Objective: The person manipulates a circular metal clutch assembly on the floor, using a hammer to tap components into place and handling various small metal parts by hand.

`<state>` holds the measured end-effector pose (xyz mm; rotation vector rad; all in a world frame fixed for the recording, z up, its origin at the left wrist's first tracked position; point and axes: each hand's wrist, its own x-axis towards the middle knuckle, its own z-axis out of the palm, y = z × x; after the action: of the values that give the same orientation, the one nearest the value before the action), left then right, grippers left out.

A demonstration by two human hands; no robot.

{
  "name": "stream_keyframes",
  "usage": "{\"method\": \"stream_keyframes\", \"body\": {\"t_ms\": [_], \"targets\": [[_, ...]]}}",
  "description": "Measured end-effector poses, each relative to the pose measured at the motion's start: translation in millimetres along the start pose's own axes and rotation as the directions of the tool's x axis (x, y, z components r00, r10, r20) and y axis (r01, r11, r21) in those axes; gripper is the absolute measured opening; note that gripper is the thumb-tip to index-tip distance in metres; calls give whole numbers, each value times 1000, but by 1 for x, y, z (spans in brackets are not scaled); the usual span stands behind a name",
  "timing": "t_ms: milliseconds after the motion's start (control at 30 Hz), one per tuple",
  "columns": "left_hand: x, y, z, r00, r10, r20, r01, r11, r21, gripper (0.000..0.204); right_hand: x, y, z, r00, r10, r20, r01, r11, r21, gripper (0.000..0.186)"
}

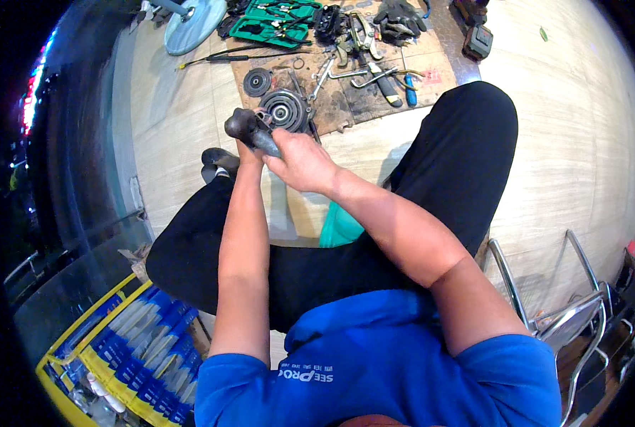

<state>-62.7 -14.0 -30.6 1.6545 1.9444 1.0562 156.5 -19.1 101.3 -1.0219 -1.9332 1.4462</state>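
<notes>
Our right hand (300, 160) is wrapped tight around a dark metal part (248, 130), upper centre of the frame; our left hand (245, 151) sits beneath it, mostly hidden, so we cannot tell its grip; just beyond lies a pulley (283, 109) at the near edge of a cardboard sheet (346, 99) crowded with tools; bare floor (581, 142) opens to the right; chair (567, 306) cut off lower right.

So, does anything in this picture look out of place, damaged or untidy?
Mostly untidy: wrenches and pliers lie scattered on a stained cardboard sheet on the floor, beside a round pulley part. Both hands, left hand and right hand, grip a dark metal part. No damage is visible.
</notes>
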Motion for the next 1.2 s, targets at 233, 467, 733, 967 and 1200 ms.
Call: {"method": "stream_keyframes", "body": {"t_ms": [233, 467, 733, 967, 1200], "targets": [[0, 35, 5, 989, -150, -4, 147, 974, -170, 19, -2, 11, 0, 995, 76, -59, -77, 997, -14, 31], [-5, 23, 5, 965, -262, 23, 257, 922, -290, 22, -2, 6, -4, 989, 145, -40, -146, 989, -20, 29], [0, 7, 13, 999, -44, -3, 44, 993, -108, 17, -5, 7, 2, 995, 87, -58, -88, 996, -10, 29], [-2, -7, 7, 992, 125, -21, -122, 985, 121, 16, -9, -2, 2, 994, 109, -27, -109, 994, -12, 29], [1, 38, 10, 969, -244, 29, 242, 928, -283, 14, -5, 7, -1, 983, 179, -51, -180, 983, -21, 30]]}}
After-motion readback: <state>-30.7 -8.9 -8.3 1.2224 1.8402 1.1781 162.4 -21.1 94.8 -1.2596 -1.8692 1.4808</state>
